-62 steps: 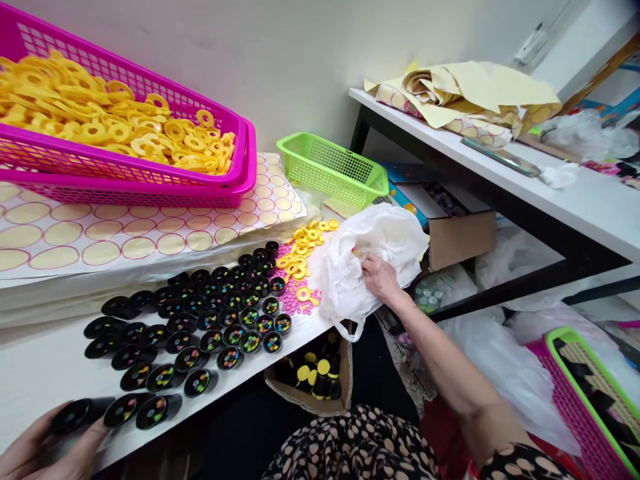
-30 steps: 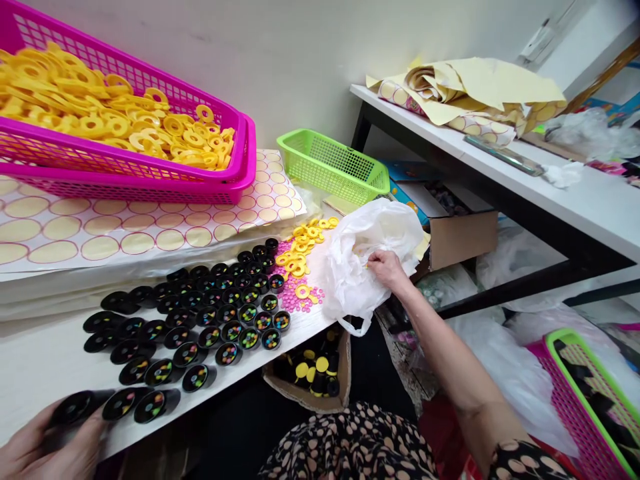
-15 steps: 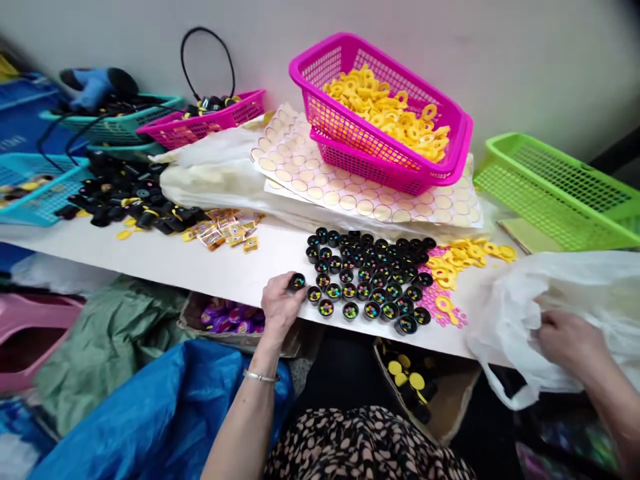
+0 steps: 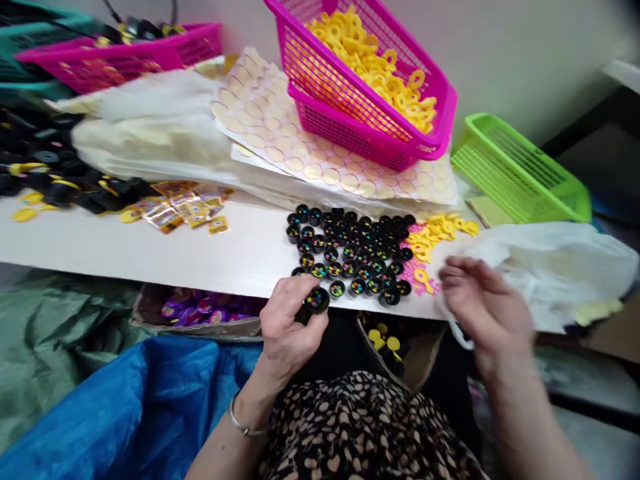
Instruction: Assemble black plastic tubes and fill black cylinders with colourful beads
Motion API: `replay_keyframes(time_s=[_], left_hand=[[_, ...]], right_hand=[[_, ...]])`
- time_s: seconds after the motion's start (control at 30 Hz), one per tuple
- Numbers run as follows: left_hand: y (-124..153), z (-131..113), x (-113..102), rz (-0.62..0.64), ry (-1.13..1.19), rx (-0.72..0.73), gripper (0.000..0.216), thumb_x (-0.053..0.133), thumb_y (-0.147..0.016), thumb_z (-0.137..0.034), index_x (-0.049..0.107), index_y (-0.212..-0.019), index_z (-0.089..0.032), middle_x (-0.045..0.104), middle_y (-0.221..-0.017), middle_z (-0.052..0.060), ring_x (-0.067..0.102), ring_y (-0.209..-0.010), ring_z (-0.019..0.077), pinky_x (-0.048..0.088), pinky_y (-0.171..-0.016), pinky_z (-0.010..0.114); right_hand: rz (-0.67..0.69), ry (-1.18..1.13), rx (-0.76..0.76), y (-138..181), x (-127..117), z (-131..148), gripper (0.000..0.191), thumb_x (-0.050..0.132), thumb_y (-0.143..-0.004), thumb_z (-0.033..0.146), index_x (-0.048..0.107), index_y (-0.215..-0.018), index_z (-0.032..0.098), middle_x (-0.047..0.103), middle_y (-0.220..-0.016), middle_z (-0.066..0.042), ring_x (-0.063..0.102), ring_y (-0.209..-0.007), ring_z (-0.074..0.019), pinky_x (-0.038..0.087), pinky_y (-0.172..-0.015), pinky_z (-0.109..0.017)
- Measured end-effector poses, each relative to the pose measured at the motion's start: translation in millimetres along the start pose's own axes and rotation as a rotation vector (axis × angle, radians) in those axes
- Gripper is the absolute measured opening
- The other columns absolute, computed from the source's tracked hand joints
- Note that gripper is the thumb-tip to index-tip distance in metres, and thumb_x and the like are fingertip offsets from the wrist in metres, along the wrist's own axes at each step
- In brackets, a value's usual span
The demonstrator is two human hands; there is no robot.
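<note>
My left hand (image 4: 289, 327) is closed round a small black cup (image 4: 316, 300) with coloured beads inside, held at the table's front edge. Several more such black cups (image 4: 350, 250) stand in rows on the white table (image 4: 150, 250) just beyond it. My right hand (image 4: 483, 310) hovers blurred near the table edge, right of the cups and beside a white plastic bag (image 4: 550, 267); its fingers are curled and smeared by motion. Loose yellow rings (image 4: 437, 233) and small pink rings (image 4: 413, 270) lie between the cups and the bag.
A pink basket (image 4: 370, 127) of yellow rings sits tilted on sticker sheets (image 4: 280, 143). A green basket (image 4: 520, 170) stands at right. Black parts (image 4: 55, 180) and small packets (image 4: 180, 210) lie at left. Boxes (image 4: 200, 313) and a blue bag (image 4: 125, 407) sit below the table.
The view swung left from the bag to the table. My left hand lifted one black cup off the front row. My right hand came out of the white bag toward the cups.
</note>
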State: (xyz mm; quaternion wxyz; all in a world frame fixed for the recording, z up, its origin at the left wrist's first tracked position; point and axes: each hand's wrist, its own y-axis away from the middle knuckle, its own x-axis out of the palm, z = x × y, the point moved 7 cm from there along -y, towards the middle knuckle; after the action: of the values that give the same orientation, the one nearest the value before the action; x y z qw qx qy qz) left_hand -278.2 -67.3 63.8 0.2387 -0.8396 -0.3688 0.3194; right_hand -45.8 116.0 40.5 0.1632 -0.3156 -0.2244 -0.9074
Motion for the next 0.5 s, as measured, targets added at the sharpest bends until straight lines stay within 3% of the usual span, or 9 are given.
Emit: replay_keyframes(time_s=[0.1,0.2,0.3,0.5], left_hand=[[-0.6,-30.7,22.5,0.061,0.030,0.067,0.037,0.064,-0.067,-0.004,0.063,-0.101,-0.018,0.068,-0.092,0.005,0.063,-0.085,0.0184,0.052,-0.077,0.032],[-1.3,-41.6,45.1,0.113,0.043,0.032,0.031,0.062,-0.068,-0.005,0.063,-0.096,-0.018,0.068,-0.088,0.004,0.061,-0.081,0.0174,0.051,-0.075,0.031],[-3.3,-43.5,59.9,0.123,0.054,-0.033,0.026,0.060,-0.069,-0.007,0.064,-0.091,-0.019,0.068,-0.085,0.002,0.061,-0.078,0.0169,0.051,-0.072,0.031],[-4.9,-45.1,82.1,0.192,0.044,-0.131,0.025,0.060,-0.066,-0.006,0.067,-0.087,-0.018,0.069,-0.079,0.003,0.061,-0.073,0.0173,0.051,-0.067,0.030]], right_hand=[[0.088,-0.077,0.117,-1.0,57.3,-45.3,0.035,0.045,-0.092,0.040,0.065,-0.077,0.016,0.070,-0.084,-0.006,0.065,-0.079,-0.0119,0.055,-0.078,-0.026],[0.148,-0.073,0.086,2.9,85.4,-67.1,0.045,0.044,-0.090,0.055,0.065,-0.078,0.017,0.070,-0.087,-0.006,0.065,-0.086,-0.0158,0.052,-0.088,-0.033],[0.150,-0.031,-0.017,11.5,92.2,-68.1,0.046,0.043,-0.089,0.058,0.065,-0.081,0.019,0.070,-0.090,-0.006,0.065,-0.088,-0.0175,0.049,-0.093,-0.037],[0.093,0.169,-0.300,29.3,86.9,-51.2,0.044,0.041,-0.090,0.057,0.066,-0.086,0.021,0.069,-0.089,-0.004,0.066,-0.080,-0.0173,0.050,-0.087,-0.039]])
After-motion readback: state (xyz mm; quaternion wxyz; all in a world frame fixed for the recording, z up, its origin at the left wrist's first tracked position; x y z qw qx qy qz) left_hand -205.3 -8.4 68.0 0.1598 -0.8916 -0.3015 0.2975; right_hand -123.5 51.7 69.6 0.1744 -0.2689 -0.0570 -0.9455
